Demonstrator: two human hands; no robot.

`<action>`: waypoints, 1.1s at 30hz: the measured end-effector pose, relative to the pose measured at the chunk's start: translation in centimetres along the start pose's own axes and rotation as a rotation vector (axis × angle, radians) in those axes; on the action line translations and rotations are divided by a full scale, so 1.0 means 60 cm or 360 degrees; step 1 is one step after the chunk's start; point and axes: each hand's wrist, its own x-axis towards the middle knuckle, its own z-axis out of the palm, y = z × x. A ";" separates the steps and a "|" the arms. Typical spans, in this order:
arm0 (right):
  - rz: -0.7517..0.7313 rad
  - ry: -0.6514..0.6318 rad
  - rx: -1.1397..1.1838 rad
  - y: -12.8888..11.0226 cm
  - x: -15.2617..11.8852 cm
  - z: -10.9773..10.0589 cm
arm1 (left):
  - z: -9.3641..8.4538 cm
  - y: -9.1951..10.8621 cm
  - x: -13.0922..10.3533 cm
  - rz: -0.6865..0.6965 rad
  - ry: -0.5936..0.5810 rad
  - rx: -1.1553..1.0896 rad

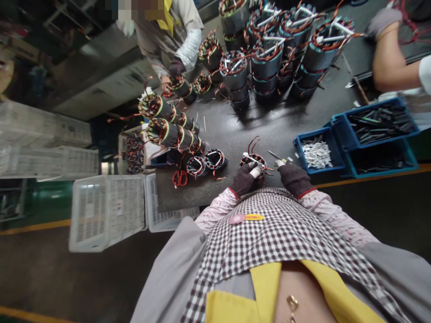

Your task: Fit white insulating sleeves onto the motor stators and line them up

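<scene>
On the dark tabletop close to my body stands a motor stator, a ring of copper windings with orange-red lead wires and white sleeves. My left hand, in a dark fingerless glove, is closed on its near left rim, fingers at a white sleeve. My right hand, gloved the same way, is closed around a thin pointed metal tool, its tip pointing up and left, beside the stator. The tool's grip is hidden by the fingers. Two stators sit further left, beside a coil of red wire.
Stacked stators rise at the back, with more lying stacked on the left. Blue bins at right hold white pieces and dark sleeves. White crates stand lower left. A co-worker handles stators; another person's arm reaches in.
</scene>
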 end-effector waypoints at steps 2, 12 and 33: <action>0.0047 0.0007 0.0028 -0.005 -0.013 -0.004 | 0.006 0.007 -0.010 0.0179 -0.0011 0.0243; 0.0073 0.0040 0.0579 -0.076 -0.051 -0.057 | 0.044 0.027 -0.031 0.0512 -0.0110 0.0560; -0.0099 0.0440 0.1504 -0.042 -0.057 -0.010 | 0.010 0.012 -0.014 -0.0023 -0.0115 -0.0032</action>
